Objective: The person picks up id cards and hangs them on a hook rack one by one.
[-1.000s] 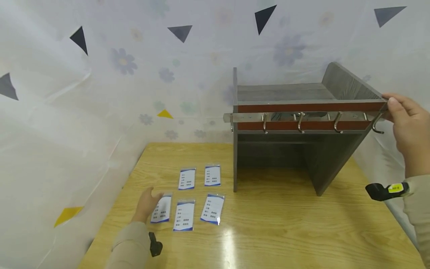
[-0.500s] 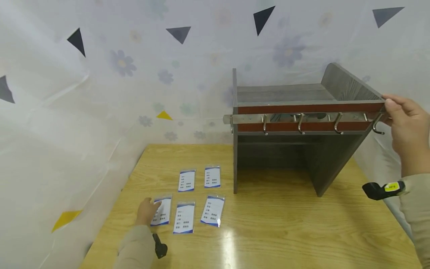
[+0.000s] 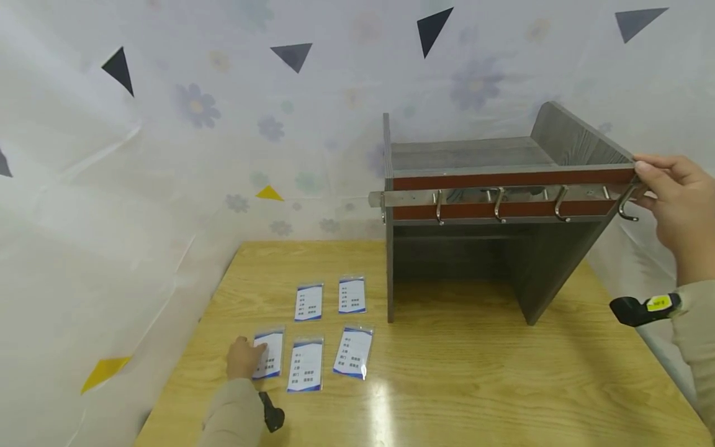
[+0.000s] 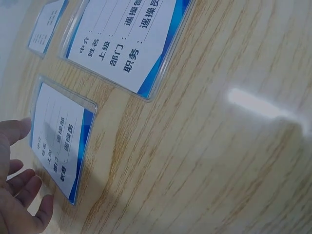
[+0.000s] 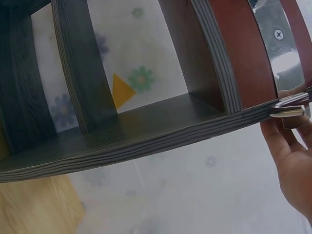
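Observation:
My left hand (image 3: 242, 360) is at the left edge of the front-left name badge (image 3: 272, 357), a white card with blue trim in a clear sleeve. In the left wrist view, the thumb reaches the badge's edge, and the loosely bent fingers lie beside it, spread apart from the thumb. At the right, my right hand (image 3: 678, 202) grips the upper front corner of a grey wooden shelf (image 3: 570, 261), thumb in front and fingers behind. A metal hook rail (image 3: 472, 195) runs along the shelf's red-brown front, and its end hook is close by that hand.
Beside the front-left badge lie a front-middle badge (image 3: 305, 364) and a front-right badge (image 3: 354, 352). Behind them are two more, a back-left badge (image 3: 309, 302) and a back-right badge (image 3: 352, 295). The shelf stands on the wooden table (image 3: 447, 385), before a patterned white sheet (image 3: 329, 124).
My left hand has come down and slightly nearer to me, from above the front-left badge to its left edge. The right hand keeps its grip on the shelf corner.

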`<state>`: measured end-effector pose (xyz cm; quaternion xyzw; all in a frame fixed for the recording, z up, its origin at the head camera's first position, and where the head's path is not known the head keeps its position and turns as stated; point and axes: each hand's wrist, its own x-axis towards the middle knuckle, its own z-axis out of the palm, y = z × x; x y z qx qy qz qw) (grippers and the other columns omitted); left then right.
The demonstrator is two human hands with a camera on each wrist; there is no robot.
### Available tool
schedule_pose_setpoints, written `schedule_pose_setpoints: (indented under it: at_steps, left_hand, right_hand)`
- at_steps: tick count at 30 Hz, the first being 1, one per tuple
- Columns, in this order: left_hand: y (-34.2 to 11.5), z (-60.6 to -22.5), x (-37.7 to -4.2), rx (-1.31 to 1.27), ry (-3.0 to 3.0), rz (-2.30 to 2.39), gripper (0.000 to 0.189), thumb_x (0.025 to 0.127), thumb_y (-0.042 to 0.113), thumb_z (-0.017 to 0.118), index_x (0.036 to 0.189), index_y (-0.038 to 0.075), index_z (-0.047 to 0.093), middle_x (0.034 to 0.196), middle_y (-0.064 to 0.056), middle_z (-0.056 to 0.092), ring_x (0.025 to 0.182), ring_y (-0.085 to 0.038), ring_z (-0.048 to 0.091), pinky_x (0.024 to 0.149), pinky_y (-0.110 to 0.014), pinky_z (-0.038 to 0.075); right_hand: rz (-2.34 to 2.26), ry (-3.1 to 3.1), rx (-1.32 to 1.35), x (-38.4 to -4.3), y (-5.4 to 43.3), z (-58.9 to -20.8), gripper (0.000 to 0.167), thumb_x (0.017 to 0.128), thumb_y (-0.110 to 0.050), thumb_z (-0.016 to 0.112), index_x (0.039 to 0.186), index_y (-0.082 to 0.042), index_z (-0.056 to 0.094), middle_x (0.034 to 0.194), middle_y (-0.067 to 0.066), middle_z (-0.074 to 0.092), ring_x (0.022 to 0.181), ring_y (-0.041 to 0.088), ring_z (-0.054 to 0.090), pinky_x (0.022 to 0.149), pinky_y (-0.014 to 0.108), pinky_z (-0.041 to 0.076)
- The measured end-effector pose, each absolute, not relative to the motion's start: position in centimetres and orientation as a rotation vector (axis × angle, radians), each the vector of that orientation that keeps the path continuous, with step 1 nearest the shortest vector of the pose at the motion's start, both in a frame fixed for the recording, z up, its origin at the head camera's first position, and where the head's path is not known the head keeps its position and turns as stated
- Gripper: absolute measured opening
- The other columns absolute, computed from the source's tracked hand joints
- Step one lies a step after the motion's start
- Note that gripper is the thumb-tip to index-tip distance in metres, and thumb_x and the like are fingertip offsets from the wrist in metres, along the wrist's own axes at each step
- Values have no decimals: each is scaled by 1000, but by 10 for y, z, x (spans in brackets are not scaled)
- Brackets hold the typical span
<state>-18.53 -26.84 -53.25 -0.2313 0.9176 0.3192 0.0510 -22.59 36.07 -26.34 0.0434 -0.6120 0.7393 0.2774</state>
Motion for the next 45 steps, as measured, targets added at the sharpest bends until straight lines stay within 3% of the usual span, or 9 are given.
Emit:
schedule_pose_setpoints:
  at_steps: [13, 24, 34, 39, 45]
  left_hand:
    - [-257, -540, -190, -732, 2838, 895, 62, 75, 27, 64, 113, -14, 36, 104, -34, 35, 95, -47, 36, 74, -53, 37]
    - [-258, -546, -194, -728, 2784, 913, 66, 74, 24, 66, 124, -5, 34, 107, -30, 32, 93, -43, 35, 73, -51, 36]
    - [-259, -544, -197, -687, 2688, 922, 73, 74, 24, 67, 132, 4, 27, 114, -31, 21, 97, -51, 32, 73, -56, 36]
    - [-262, -545, -198, -697, 2652, 954, 76, 71, 22, 70, 131, 5, 27, 112, -30, 22, 95, -50, 36, 71, -54, 38]
    - [-261, -539, -196, -696, 2649, 969, 78, 65, 19, 74, 127, 1, 30, 109, -30, 27, 92, -49, 41, 73, -55, 38]
  right_hand:
    - [1983, -1625, 159, -225, 359, -264, 18, 79, -8, 60, 96, -3, 62, 84, 0, 60, 71, 6, 54, 56, 11, 45]
    - [1960, -1613, 192, -225, 358, -263, 17, 81, -5, 58, 97, -1, 61, 87, 1, 59, 73, 7, 55, 57, 11, 45]
    - [1885, -1682, 145, -225, 357, -266, 17, 83, -6, 55, 98, -5, 62, 88, -2, 58, 76, 4, 54, 59, 9, 43]
    - [1799, -1756, 81, -225, 356, -266, 20, 82, -14, 57, 101, -7, 61, 91, -4, 57, 78, 4, 53, 60, 8, 42]
    - [1876, -1682, 116, -226, 355, -265, 15, 83, -8, 56, 96, -7, 63, 91, -2, 57, 77, 4, 55, 59, 8, 43]
